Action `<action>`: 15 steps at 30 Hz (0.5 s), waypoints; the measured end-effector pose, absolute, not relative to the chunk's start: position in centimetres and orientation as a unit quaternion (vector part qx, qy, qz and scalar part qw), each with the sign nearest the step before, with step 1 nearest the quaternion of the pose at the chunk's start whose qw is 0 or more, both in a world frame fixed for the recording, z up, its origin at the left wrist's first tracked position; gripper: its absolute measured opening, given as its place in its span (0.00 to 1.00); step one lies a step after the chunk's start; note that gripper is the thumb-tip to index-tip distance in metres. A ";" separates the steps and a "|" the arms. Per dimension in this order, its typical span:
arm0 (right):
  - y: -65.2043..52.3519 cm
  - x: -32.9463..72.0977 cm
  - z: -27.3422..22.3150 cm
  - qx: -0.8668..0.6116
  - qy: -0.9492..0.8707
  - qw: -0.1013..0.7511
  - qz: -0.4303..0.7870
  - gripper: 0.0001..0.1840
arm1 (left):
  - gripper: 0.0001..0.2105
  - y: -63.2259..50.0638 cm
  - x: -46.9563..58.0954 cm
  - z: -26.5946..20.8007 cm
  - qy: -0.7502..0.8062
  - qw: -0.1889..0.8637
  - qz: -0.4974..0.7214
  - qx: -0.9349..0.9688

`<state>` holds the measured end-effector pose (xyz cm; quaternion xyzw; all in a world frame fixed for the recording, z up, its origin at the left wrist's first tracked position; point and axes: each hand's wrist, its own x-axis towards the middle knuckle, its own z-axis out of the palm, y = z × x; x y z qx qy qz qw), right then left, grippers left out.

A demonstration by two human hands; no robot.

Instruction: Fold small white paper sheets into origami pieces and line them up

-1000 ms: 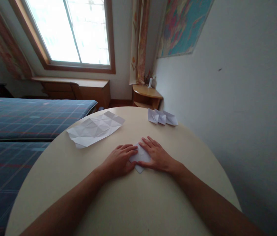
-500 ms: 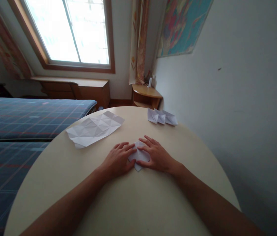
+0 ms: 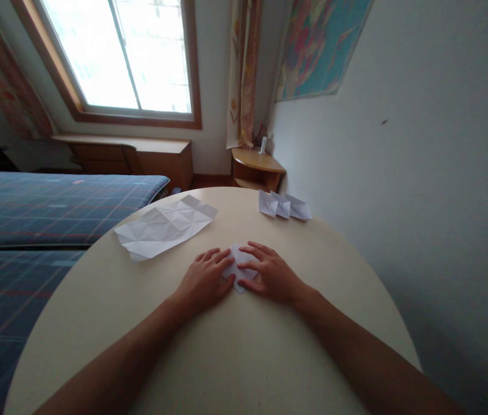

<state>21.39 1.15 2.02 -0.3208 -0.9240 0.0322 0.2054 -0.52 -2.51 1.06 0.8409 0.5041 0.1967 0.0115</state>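
Observation:
A small folded piece of white paper [image 3: 239, 271] lies flat on the round cream table [image 3: 226, 351], with one corner pointing toward me. My left hand [image 3: 209, 275] rests on its left side, fingers stretched and the thumb near the lower edge. From the right, my right hand [image 3: 270, 272] touches the same paper with its fingers spread apart and the thumb and fingertips on the surface. Both hands cover the paper's side corners, so part of its outline is hidden. Neither hand grips it.
A creased white sheet [image 3: 166, 227] lies at the table's far left. Several folded paper pieces [image 3: 285, 206] stand at the far right. Beyond the table are a plaid mattress [image 3: 53, 213], a corner shelf [image 3: 259, 161] and a wall [image 3: 434, 173] close on the right.
The folded paper has shifted slightly left and away from me. Both hands moved a little with it, and the left fingers now cover less of its upper part.

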 end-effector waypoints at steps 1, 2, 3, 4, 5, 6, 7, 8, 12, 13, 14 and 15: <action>1.2 21.4 2.0 -0.319 -0.925 0.204 0.032 0.16 | 0.18 -2.5 -0.5 1.1 0.507 0.011 0.198 0.839; 1.2 21.4 1.9 -0.316 -0.926 0.202 0.032 0.16 | 0.17 -2.5 -0.5 1.1 0.509 0.011 0.198 0.838; 1.2 21.4 1.9 -0.313 -0.928 0.200 0.032 0.17 | 0.17 -2.5 -0.5 1.1 0.509 0.010 0.197 0.838; 1.2 21.4 1.9 -0.309 -0.930 0.198 0.031 0.17 | 0.17 -2.6 -0.5 1.1 0.510 0.009 0.196 0.838; 1.2 21.4 1.9 -0.305 -0.931 0.196 0.031 0.17 | 0.18 -2.6 -0.5 1.1 0.510 0.008 0.194 0.838; 1.2 21.3 1.8 -0.302 -0.933 0.194 0.030 0.17 | 0.18 -2.6 -0.5 1.1 0.512 0.007 0.192 0.837; 1.2 21.3 1.8 -0.299 -0.934 0.192 0.029 0.16 | 0.18 -2.6 -0.4 1.1 0.514 0.007 0.192 0.836; 1.2 21.3 1.8 -0.296 -0.936 0.191 0.028 0.15 | 0.18 -2.6 -0.4 1.1 0.517 0.006 0.192 0.834; 1.2 21.2 2.0 -0.287 -0.940 0.183 0.029 0.13 | 0.18 -2.6 -0.4 1.1 0.534 -0.002 0.194 0.823; 1.2 21.2 2.0 -0.286 -0.940 0.182 0.032 0.13 | 0.18 -2.6 -0.3 1.1 0.538 -0.003 0.193 0.821; 1.1 21.2 2.1 -0.285 -0.940 0.182 0.036 0.13 | 0.18 -2.6 -0.3 1.0 0.540 -0.004 0.191 0.819; 1.1 21.2 2.2 -0.285 -0.940 0.182 0.040 0.13 | 0.18 -2.6 -0.3 1.0 0.543 -0.004 0.190 0.818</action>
